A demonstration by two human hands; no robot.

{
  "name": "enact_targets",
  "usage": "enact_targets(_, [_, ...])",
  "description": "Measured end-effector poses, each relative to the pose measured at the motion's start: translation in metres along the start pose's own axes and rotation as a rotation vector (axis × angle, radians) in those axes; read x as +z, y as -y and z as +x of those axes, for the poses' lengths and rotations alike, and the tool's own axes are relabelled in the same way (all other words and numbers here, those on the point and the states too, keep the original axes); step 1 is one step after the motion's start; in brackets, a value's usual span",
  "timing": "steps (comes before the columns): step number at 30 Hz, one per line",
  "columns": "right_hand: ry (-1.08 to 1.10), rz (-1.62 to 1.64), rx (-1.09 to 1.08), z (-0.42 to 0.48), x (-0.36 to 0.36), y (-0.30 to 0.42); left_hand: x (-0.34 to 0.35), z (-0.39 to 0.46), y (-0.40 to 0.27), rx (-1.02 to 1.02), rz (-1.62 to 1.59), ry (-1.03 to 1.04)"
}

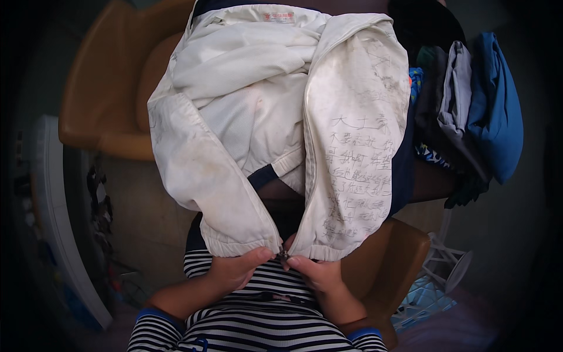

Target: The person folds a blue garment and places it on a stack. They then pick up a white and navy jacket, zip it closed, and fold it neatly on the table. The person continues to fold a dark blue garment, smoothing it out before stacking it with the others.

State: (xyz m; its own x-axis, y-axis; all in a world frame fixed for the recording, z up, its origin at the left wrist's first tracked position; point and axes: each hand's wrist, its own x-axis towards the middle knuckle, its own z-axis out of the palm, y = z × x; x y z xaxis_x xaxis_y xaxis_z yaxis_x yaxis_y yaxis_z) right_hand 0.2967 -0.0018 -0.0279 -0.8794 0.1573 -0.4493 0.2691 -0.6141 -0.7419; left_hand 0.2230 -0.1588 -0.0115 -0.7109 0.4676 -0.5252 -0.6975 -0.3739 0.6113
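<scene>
A white zip-up jacket (281, 103) lies spread before me, its front parted and its inner lining showing. Pencil-like handwriting covers the front panel on the right, and grey and yellowish smudges mark the fabric. A label (279, 17) sits inside the collar. At the hem nearest me, the two zipper edges meet at a metal zipper slider (283, 254). My left hand (235, 269) pinches the left hem corner beside the slider. The thumb of my right hand (317, 271) presses at the slider and the right hem corner; its fingers are partly hidden beneath.
Folded clothes, including a blue garment (497, 114) and a grey garment (456, 92), lie on the dark table (433, 182) at right. A brown chair (99, 97) stands at upper left, another brown chair (396, 251) at lower right. A white plastic basket (420, 303) is beside it.
</scene>
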Motion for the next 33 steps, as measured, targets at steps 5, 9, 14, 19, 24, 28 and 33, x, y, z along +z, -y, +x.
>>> enact_targets(5, [-0.034, 0.006, -0.068, 0.001, 0.017, 0.016, -0.008, 0.0, 0.004, 0.017, -0.139, 0.117])
enact_targets(9, [0.063, -0.078, -0.115, 0.001, 0.012, 0.016, -0.002, -0.001, 0.001, 0.019, -0.157, 0.129])
enact_targets(14, [0.122, -0.04, -0.13, -0.005, 0.003, 0.001, -0.016, -0.007, 0.003, 0.032, 0.208, 0.159])
enact_targets(19, [0.108, 0.088, -0.275, -0.004, 0.021, 0.006, -0.002, -0.009, -0.021, 0.078, 0.428, 0.297])
enact_targets(24, [0.053, 0.09, -0.329, -0.011, 0.017, 0.002, -0.005, -0.008, -0.019, 0.18, 0.613, 0.404])
enact_targets(28, [0.039, 0.027, -0.307, -0.01, 0.023, 0.011, -0.015, -0.005, -0.009, 0.372, 0.81, 0.38])
enact_targets(33, [-0.004, -0.074, -0.271, -0.013, 0.013, 0.006, -0.018, -0.003, -0.005, 0.431, 0.832, 0.358])
